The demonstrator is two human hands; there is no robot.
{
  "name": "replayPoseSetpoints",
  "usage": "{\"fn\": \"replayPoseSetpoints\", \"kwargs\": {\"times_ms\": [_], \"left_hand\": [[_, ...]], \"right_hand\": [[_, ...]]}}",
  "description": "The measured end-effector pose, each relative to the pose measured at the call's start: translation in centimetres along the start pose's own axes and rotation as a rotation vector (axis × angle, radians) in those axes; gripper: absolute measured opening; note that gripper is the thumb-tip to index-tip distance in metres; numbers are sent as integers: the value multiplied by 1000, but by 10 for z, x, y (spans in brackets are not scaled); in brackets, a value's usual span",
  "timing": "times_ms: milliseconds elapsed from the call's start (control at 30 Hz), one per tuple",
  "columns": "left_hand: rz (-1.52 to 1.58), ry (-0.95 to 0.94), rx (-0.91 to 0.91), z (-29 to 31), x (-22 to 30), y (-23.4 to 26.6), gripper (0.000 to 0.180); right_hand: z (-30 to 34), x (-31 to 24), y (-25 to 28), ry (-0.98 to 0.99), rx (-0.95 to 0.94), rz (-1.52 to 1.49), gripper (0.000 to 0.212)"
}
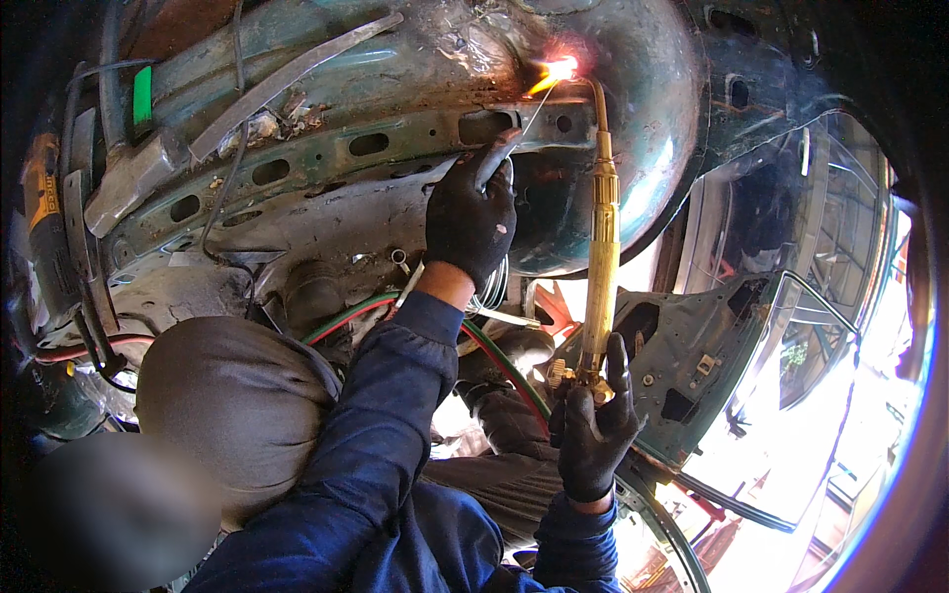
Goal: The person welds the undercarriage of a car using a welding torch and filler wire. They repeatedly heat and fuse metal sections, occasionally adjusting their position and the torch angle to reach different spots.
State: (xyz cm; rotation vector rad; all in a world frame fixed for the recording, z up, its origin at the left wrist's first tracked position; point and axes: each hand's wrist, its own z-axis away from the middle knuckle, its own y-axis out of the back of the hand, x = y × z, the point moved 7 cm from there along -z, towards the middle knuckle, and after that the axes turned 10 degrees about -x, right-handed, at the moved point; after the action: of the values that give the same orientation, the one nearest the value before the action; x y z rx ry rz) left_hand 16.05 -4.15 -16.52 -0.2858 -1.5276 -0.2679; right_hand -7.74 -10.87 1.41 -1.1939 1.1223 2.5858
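Observation:
My left hand (473,212), in a dark glove, is closed around a thin metal filler rod (537,111) that points up to the flame. The rod's tip lies in the glare at the dark green car body panel (647,128). My right hand (596,435), also gloved, grips the brass gas welding torch (602,262) low down, at its valve knobs. The torch stands upright, and its bent nozzle puts a bright flame (561,69) against the panel. Fingers of the right hand are partly hidden behind the valve end.
A hammer (138,183), a flat metal bar (297,84) and an orange-and-black power tool (44,203) are at the left. Red and green hoses (509,368) run below my left wrist. A removed-looking door (682,371) leans at right. A rounded grey cloth shape (232,400) fills the lower left.

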Motion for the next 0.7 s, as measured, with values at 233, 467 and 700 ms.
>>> {"fn": "replayPoseSetpoints", "kwargs": {"times_ms": [233,467,700], "left_hand": [[96,76,11,0,1,2,37],[141,38,108,10,12,-8,35],[294,12,53,17,32,-26,36]], "right_hand": [[2,-3,2,18,14,-46,67],[25,-26,57,291,73,232,100],[34,-94,92,152,140,277,115]]}}
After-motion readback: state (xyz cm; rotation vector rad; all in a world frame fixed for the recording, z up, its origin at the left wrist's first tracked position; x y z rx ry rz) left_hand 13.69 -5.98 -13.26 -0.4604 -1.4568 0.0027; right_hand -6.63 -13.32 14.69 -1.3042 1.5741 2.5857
